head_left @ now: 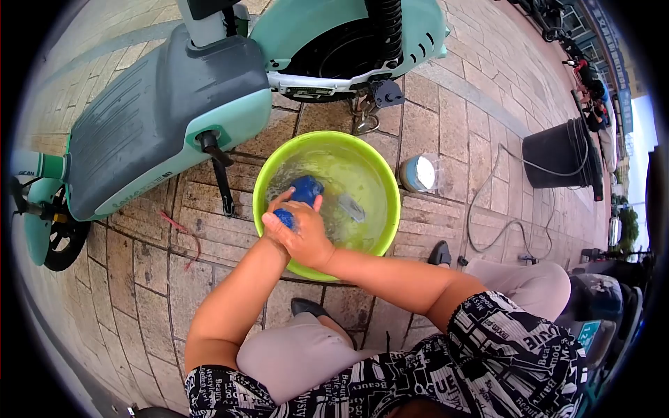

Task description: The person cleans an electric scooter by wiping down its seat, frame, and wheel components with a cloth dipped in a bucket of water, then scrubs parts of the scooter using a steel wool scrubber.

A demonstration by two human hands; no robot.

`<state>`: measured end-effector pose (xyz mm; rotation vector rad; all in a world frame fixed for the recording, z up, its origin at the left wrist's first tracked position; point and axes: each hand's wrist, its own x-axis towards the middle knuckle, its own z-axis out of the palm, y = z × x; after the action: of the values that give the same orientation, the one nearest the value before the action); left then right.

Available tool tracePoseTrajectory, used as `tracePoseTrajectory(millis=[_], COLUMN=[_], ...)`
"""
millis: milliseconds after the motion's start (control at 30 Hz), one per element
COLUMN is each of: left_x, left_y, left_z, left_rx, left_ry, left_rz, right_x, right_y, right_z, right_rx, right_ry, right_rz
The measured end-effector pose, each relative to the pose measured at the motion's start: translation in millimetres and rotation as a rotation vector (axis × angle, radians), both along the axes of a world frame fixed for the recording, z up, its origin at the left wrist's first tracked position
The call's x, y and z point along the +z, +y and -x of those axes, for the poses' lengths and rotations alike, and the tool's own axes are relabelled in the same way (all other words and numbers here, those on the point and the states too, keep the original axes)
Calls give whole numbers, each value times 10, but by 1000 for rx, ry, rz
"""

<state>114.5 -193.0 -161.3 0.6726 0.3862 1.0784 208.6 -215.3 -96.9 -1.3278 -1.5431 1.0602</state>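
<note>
A soaked blue cloth (306, 189) is bunched between my hands, over the near left part of a lime-green basin (391, 209) of water. My right hand (311, 235) wraps round the cloth from the right and covers much of it. Partly hidden behind it, my left hand (273, 227) grips the same cloth from the left. One wad of the cloth sticks out beyond the fingers, and a smaller bulge shows between them. In the water to the right of my hands lies a small greyish object (351, 207), its kind unclear.
A mint-green electric scooter (230, 125) stands just beyond the basin, its pedal (227, 198) close to the rim. To the right are a small tub (420, 173) with white contents and a black bucket (557, 157) with a grey hose (496, 164). A reddish strap (180, 226) lies on the paving.
</note>
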Motion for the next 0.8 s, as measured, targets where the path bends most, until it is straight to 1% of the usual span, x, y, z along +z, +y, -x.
tracePoseTrajectory(millis=[33, 67, 100, 133, 167, 200, 233, 267, 333, 367, 400, 467, 533, 567, 600, 667, 700, 733, 800], left_x=[-28, -120, -259, -240, -222, -65, 36, 48, 119, 198, 241, 258, 330, 323, 371, 373, 376, 384, 358], left_y=[56, 68, 62, 76, 68, 60, 32, -26, -110, -166, -133, -135, -38, 15, 73, 181, 232, 260, 299], left_z=[-26, -123, -254, -348, -349, -343, -355, -362, -374, -395, -393, -365, -346, -344, -319, -247, -231, -234, -222], left_rx=[-31, -38, -32, -36, -62, 8, 82, 63, -11, 35, 26, 66, 150, 224, 228, 215, 221, 221, 191], left_ry=[27, 18, -113, -230, -228, -132, -31, -26, 58, 180, 186, 321, 468, 502, 479, 435, 445, 452, 415], left_rz=[-303, -335, 157, 655, 632, 782, 933, 918, 875, 816, 807, 687, 654, 677, 665, 616, 597, 575, 504], right_x=[-64, -135, -194, -220, -251, -297, -396, -492, -607, -662, -633, -634, -797, -741, -623, -612, -548, -558, -592], right_y=[38, 94, 178, 262, 332, 408, 486, 555, 711, 751, 764, 724, 741, 685, 631, 449, 313, 161, -184], right_z=[-18, -50, -102, -166, -236, -322, -403, -527, -819, -961, -1053, -1208, -1315, -1315, -1309, -1265, -1265, -1232, -1147], right_rx=[-43, -93, -166, -190, -188, -185, -225, -246, -253, -260, -274, -323, -305, -300, -299, -401, -312, -289, 159], right_ry=[-91, -179, -259, -266, -368, -475, -492, -498, -755, -825, -823, -769, -515, -378, -239, -269, -268, -262, -338], right_rz=[-52, -100, -165, -191, -202, -209, -287, -298, -169, -83, -84, 197, 234, 222, 209, -102, 1, 6, 206])
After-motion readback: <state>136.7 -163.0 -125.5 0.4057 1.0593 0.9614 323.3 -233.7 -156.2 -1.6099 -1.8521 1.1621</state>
